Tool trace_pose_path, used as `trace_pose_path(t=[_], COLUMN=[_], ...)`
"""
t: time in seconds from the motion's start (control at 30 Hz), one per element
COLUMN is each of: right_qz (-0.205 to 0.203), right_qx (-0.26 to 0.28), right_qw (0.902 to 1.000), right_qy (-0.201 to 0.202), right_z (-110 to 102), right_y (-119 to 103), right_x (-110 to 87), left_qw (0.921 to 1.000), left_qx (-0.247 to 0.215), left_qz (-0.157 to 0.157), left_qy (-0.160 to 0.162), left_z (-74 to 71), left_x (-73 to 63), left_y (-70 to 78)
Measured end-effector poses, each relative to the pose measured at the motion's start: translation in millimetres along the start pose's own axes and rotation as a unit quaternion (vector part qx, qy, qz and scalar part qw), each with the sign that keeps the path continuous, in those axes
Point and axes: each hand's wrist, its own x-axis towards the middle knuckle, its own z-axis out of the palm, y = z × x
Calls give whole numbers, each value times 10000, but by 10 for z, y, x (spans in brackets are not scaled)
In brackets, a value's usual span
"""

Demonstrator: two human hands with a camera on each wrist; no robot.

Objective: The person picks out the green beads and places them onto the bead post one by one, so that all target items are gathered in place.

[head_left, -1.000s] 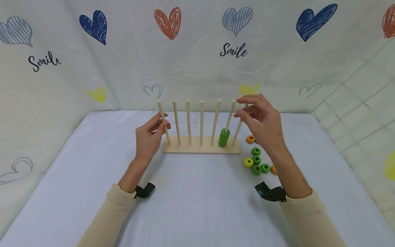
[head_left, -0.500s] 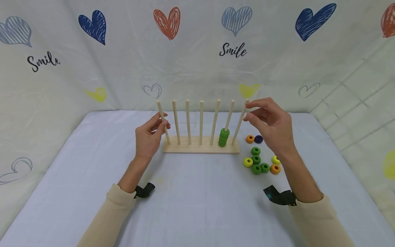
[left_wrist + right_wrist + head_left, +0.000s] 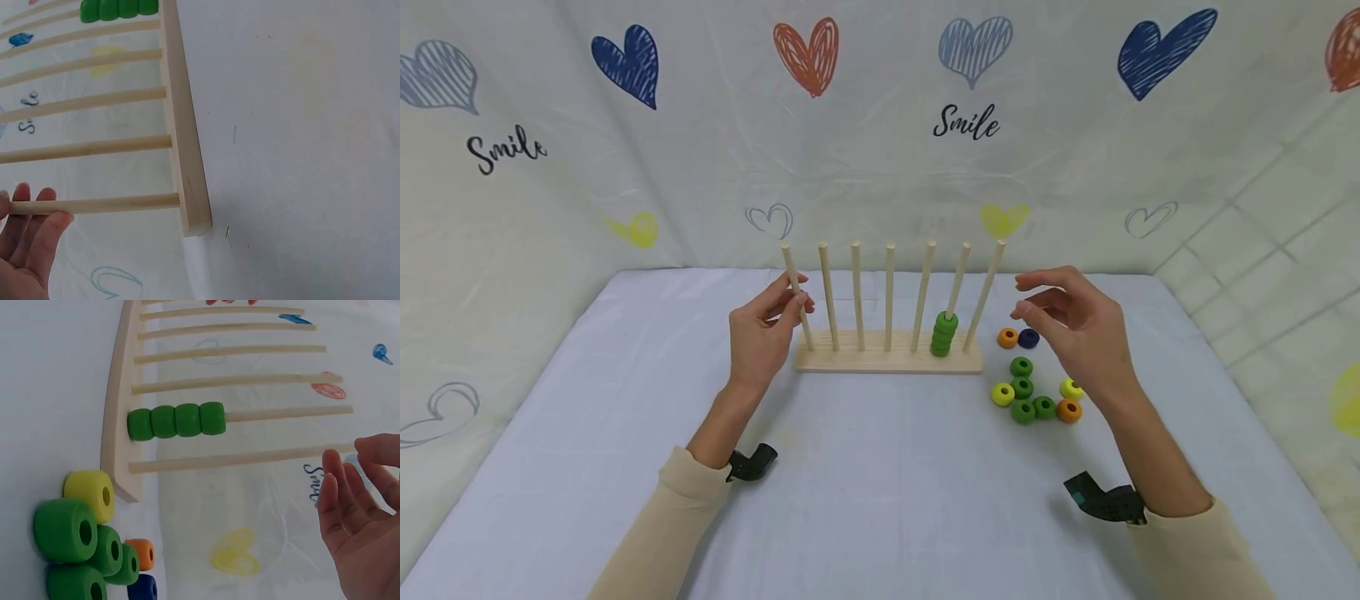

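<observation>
A wooden peg rack stands on the table, its upright pegs in a row along the base. My left hand pinches the leftmost peg between thumb and fingers. Several green beads are stacked at the foot of the second peg from the right. My right hand hovers just right of the rightmost peg, fingers loosely bent and holding nothing. Below it on the table lie loose beads: green, yellow, orange and a dark blue one.
A white cloth covers the table. Behind it hangs a pale sheet printed with hearts and the word Smile. A black camera strap sits on each wrist, the left one and the right one.
My right hand has moved right and down, away from the tops of the two rightmost pegs, uncovering the blue bead and a yellow one. The left hand stays on its peg.
</observation>
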Motion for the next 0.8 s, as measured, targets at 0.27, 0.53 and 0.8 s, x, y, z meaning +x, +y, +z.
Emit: trace_pose_path(t=[0.27, 0.53, 0.8], right_qz=[184, 331, 495], right_qx=[-75, -136, -338], right_qw=[9998, 9993, 9981], right_qy=[-44, -50, -135], right_z=[-57, -148, -222], right_y=[71, 144, 221], right_x=[-81, -143, -232], left_qw=[10000, 10000, 10000], left_qx=[-78, -43, -56], left_qz=[-16, -26, 31], left_qy=[42, 37, 32], left_z=[-11, 0, 14], left_x=[-12, -12, 12], left_y=[-10, 3, -6])
